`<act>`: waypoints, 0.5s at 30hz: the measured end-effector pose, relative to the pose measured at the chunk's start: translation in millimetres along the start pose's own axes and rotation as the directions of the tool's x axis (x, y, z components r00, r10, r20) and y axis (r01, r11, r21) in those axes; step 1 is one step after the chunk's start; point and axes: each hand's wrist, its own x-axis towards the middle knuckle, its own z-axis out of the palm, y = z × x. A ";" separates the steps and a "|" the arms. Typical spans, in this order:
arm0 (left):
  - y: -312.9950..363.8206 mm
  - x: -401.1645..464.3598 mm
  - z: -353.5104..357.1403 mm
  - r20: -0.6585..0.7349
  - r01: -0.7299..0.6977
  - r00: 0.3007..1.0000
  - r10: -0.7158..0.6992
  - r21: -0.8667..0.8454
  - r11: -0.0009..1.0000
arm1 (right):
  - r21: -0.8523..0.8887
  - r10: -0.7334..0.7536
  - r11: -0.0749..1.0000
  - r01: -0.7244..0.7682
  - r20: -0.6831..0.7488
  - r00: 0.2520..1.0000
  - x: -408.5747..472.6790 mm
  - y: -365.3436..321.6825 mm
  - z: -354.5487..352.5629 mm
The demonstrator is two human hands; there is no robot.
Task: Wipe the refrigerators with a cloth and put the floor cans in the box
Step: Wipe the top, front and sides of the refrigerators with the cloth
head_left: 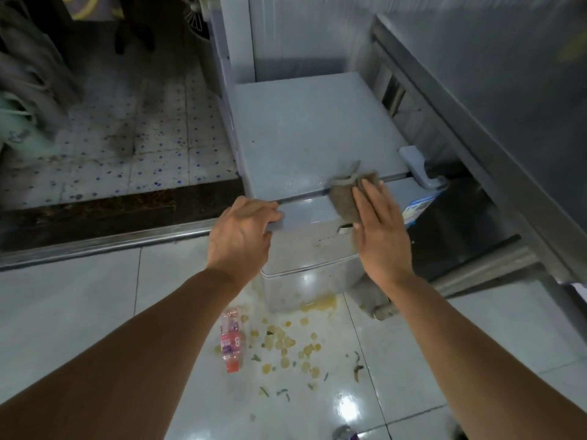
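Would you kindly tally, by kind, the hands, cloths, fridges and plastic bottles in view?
Hands: 2, left hand and right hand
Cloths: 1, cloth
Fridges: 1, small fridge
Plastic bottles: 1, bottle on the floor
Total: 5

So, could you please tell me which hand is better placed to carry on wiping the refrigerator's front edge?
The right hand: it lies flat on the cloth against the refrigerator. The left hand grips the front corner.

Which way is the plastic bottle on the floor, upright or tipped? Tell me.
Tipped. The plastic bottle lies on its side on the floor tiles, cap end toward the camera.
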 end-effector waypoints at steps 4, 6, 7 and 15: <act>-6.1 -2.8 6.2 -0.059 -0.038 0.998 0.037 -0.023 0.999 | -0.027 0.113 0.993 -0.115 -0.052 0.992 0.5 17.6 2.9; -8.0 -7.0 11.9 -0.100 -0.059 0.993 0.056 -0.032 0.998 | 0.007 0.151 0.989 -0.151 -0.092 0.984 0.3 12.9 9.1; -8.0 -8.6 15.2 -0.124 -0.070 0.990 0.066 -0.031 0.997 | 0.024 0.164 0.986 -0.162 -0.108 0.981 0.0 10.6 12.0; -18.8 -23.3 47.0 -0.319 -0.115 0.943 0.092 -0.056 0.992 | 0.099 0.117 0.991 -0.095 -0.250 0.961 -3.2 19.1 31.8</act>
